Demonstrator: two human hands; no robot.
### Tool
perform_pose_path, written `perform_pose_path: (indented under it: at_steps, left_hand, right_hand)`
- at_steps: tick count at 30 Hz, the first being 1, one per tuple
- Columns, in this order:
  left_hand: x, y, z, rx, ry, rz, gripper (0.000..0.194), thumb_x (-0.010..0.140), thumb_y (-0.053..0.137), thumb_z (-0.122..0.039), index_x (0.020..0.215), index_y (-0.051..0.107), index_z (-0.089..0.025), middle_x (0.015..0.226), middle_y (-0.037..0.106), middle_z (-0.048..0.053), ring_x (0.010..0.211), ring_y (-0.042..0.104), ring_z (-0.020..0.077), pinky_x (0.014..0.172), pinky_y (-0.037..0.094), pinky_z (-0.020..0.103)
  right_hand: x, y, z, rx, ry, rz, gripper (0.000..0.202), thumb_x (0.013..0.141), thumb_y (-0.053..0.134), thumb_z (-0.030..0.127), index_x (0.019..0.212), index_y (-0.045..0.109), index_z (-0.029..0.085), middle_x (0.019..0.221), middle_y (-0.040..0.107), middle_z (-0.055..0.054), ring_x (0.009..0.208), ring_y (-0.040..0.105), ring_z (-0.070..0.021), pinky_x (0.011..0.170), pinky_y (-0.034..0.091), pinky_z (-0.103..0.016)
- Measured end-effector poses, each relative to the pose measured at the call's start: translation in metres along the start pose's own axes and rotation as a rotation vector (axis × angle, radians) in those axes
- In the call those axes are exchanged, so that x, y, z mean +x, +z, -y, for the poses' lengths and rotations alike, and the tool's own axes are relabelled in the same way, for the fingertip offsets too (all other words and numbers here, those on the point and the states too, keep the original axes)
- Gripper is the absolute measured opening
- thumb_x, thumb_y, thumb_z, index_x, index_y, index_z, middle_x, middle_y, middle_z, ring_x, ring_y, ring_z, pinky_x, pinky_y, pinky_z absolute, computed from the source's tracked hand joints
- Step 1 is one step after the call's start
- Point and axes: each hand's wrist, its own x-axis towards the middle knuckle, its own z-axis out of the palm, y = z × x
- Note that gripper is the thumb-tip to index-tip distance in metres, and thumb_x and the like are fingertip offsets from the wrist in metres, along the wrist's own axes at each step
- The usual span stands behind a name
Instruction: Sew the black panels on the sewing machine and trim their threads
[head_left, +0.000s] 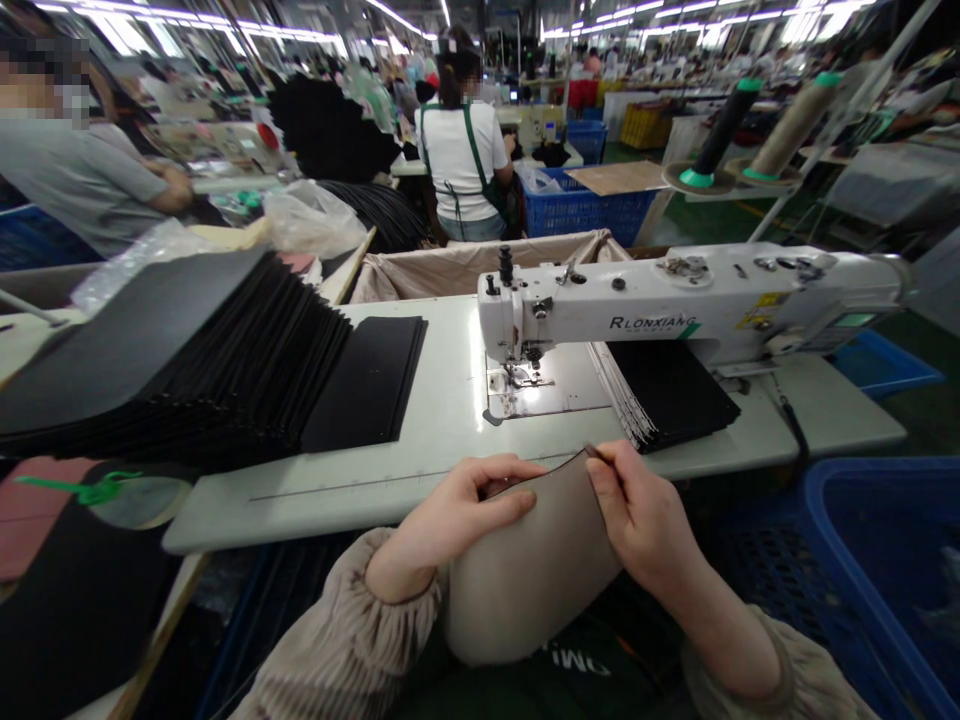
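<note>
A flexible grey-beige sheet panel (536, 570) with a dark edge is held up in front of my body, bowed toward me. My left hand (487, 505) pinches its upper left edge, thumb on the near face. At the upper right corner, my right hand (645, 510) grips it between thumb and fingers. Beyond my hands stands a white sewing machine (645, 295), its needle area above a shiny metal plate (559, 385). Under the machine arm, right of the needle, lies a stack of black panels (671, 390).
Left on the pale table (442, 430) are a tall, leaning pile of black and grey panels (187, 350) and a lower black stack (367, 380). A blue crate (832, 540) stands at right. Thread cones (724, 130) rise behind the machine. Co-workers, one in a white shirt (465, 150), sit beyond.
</note>
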Motion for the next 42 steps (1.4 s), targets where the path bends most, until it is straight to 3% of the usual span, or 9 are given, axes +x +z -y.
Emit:
perform_pose_path:
  at_steps: [3,6,10,13,18,21,25,37,42]
  left_hand:
    - [-0.001,-0.003,-0.003,0.111,0.017,-0.012,0.026,0.088,0.064,-0.033,0.11,0.071,-0.022,0.1,0.069,0.003,0.087,0.061,0.0183,0.075,0.047,0.027]
    - [-0.002,0.001,-0.006,0.236,0.087,-0.062,0.022,0.09,0.059,-0.026,0.109,0.069,-0.024,0.104,0.069,0.001,0.098,0.06,0.0198,0.088,0.045,0.03]
    - [0.001,0.013,-0.005,0.303,0.143,-0.146,0.02,0.092,0.056,-0.028,0.109,0.065,-0.022,0.106,0.068,0.002,0.101,0.06,0.0203,0.091,0.044,0.03]
    - [0.004,0.021,0.0,0.291,0.144,-0.164,0.019,0.092,0.057,-0.035,0.102,0.065,-0.02,0.099,0.067,0.002,0.095,0.06,0.0197,0.087,0.045,0.029]
    - [0.007,0.021,0.006,0.262,0.092,-0.223,0.024,0.091,0.059,-0.038,0.106,0.063,-0.019,0.102,0.067,0.003,0.095,0.061,0.02,0.085,0.046,0.029]
    - [0.007,0.019,0.005,0.214,0.083,-0.198,0.024,0.091,0.059,-0.039,0.106,0.063,-0.02,0.099,0.067,0.002,0.093,0.061,0.019,0.084,0.046,0.028]
    - [0.007,0.018,0.002,0.159,0.079,-0.159,0.023,0.092,0.059,-0.039,0.104,0.064,-0.02,0.099,0.067,0.001,0.094,0.061,0.018,0.084,0.045,0.027]
    - [0.006,0.016,0.001,0.087,0.068,-0.126,0.019,0.092,0.061,-0.036,0.102,0.065,-0.02,0.099,0.067,0.0,0.092,0.059,0.0154,0.084,0.043,0.025]
    - [0.006,0.017,0.0,0.052,0.053,-0.071,0.019,0.093,0.058,-0.036,0.091,0.063,-0.018,0.087,0.063,-0.001,0.083,0.055,0.0137,0.077,0.043,0.023]
  right_hand:
    - [0.005,-0.005,-0.006,0.228,0.164,0.076,0.025,0.095,0.052,0.045,0.1,0.055,0.02,0.077,0.061,0.001,0.067,0.058,-0.0136,0.059,0.042,-0.023]
    - [0.006,-0.006,-0.006,0.35,0.213,0.142,0.029,0.095,0.05,0.046,0.081,0.054,0.02,0.069,0.051,0.003,0.061,0.049,-0.0115,0.055,0.04,-0.022]
    - [0.004,0.001,-0.005,0.393,0.243,0.13,0.03,0.095,0.05,0.045,0.079,0.052,0.02,0.066,0.045,0.004,0.059,0.043,-0.0106,0.052,0.037,-0.022]
    - [0.002,0.003,-0.003,0.344,0.211,0.142,0.029,0.096,0.048,0.045,0.08,0.052,0.021,0.067,0.047,0.004,0.061,0.047,-0.0113,0.054,0.039,-0.022]
    - [-0.004,-0.011,0.011,0.055,0.095,0.066,0.03,0.094,0.051,0.045,0.11,0.048,0.02,0.077,0.062,0.001,0.066,0.061,-0.0156,0.059,0.042,-0.024]
    - [-0.006,-0.016,0.018,-0.106,-0.015,0.163,0.021,0.099,0.039,0.038,0.102,0.05,0.02,0.072,0.061,0.001,0.063,0.062,-0.0167,0.056,0.038,-0.026]
    - [-0.006,-0.009,0.016,-0.241,-0.096,0.113,0.022,0.099,0.04,0.035,0.088,0.05,0.02,0.069,0.058,0.0,0.06,0.059,-0.0163,0.053,0.033,-0.027]
    - [-0.005,-0.001,0.015,-0.27,-0.156,0.077,0.018,0.098,0.044,0.032,0.086,0.051,0.02,0.068,0.057,0.002,0.057,0.055,-0.0141,0.053,0.029,-0.027]
    - [-0.009,0.008,0.012,-0.258,-0.191,0.019,0.019,0.099,0.042,0.031,0.092,0.053,0.018,0.068,0.058,0.001,0.057,0.056,-0.0149,0.053,0.03,-0.027]
